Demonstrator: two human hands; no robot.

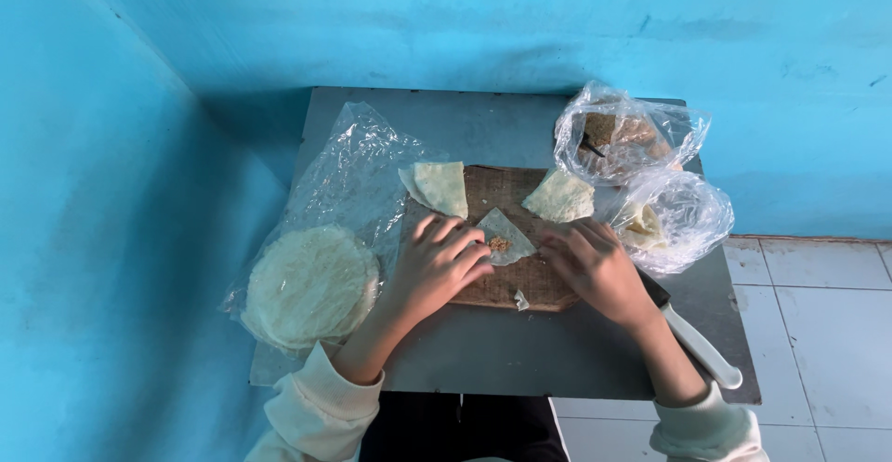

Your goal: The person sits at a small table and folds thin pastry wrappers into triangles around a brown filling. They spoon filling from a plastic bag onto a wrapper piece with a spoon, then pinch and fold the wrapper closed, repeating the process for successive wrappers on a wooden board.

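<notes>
While both hands rest on a brown wooden cutting board (506, 239) at the middle of a grey table (520, 350), noted as follows. Left hand (437, 262) laid flat on the board, fingers slightly spread, fingertips (469, 244) pressing the left edge of a small pale wrapper piece (506, 236); no clamping seen. Right hand (595, 267) placed palm down just beside the wrapper's right corner, fingers close together and curled a little; contact with the wrapper cannot be told. Wrapper piece lying on the board between the two hands, partly folded to a triangle, with a small dab of brownish filling (500, 244) at its centre.

Further wrapper pieces recorded: one triangular piece (439, 187) at the board's upper left corner, another (559, 198) at its upper right. Round stack of pale wrappers (309, 285) resting on a clear plastic sheet (353, 160) at the table's left edge. Two clear plastic bags at the right: the farther bag (627, 132) holding brown filling, the nearer bag (674, 216) holding pale pieces. Knife with white handle (701, 346) lying along the right edge, partly under the right forearm. Blue walls behind and to the left, tiled floor (827, 332) at right.
</notes>
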